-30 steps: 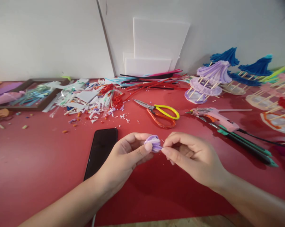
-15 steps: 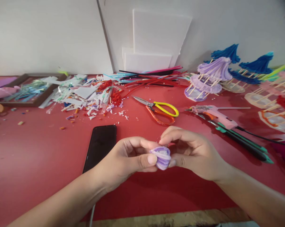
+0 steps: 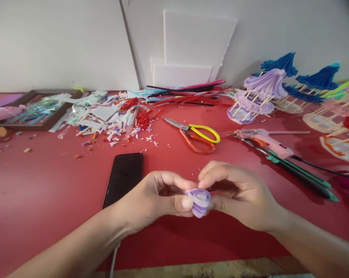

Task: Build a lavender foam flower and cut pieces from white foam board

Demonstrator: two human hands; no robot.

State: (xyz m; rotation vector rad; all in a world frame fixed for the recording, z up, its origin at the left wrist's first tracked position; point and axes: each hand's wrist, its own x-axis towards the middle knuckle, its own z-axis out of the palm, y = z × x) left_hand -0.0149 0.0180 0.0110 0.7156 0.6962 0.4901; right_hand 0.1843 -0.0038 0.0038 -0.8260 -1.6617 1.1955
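A small rounded pipe-cleaner piece (image 3: pixel 200 207), in light and darker purple stripes with a whitish hollow, is held above the red table. My left hand (image 3: pixel 165 197) pinches its left side between thumb and fingers. At the piece's right edge, my right hand (image 3: pixel 238 193) has its thumb against the side and its bent index finger at the upper rim. The right hand's other fingers are curled and partly hidden. Beyond the hands lie scissors (image 3: pixel 202 133) with one yellow and one orange handle. A black phone (image 3: pixel 125 175) lies beside my left wrist.
A pink glue gun (image 3: pixel 267 141) and a green-black cutter (image 3: pixel 304 175) lie at right. Several pipe-cleaner models on sticks, including a purple one (image 3: pixel 263 85), stand behind them. Scraps (image 3: pixel 105 116), pipe cleaners (image 3: pixel 188 94), white boards (image 3: pixel 197 38) and a brown frame (image 3: pixel 44 125) occupy the back.
Both hands and the purple piece sit slightly lower in the picture. My right index finger has shifted slightly on the upper rim. The surrounding items move a little with the camera view.
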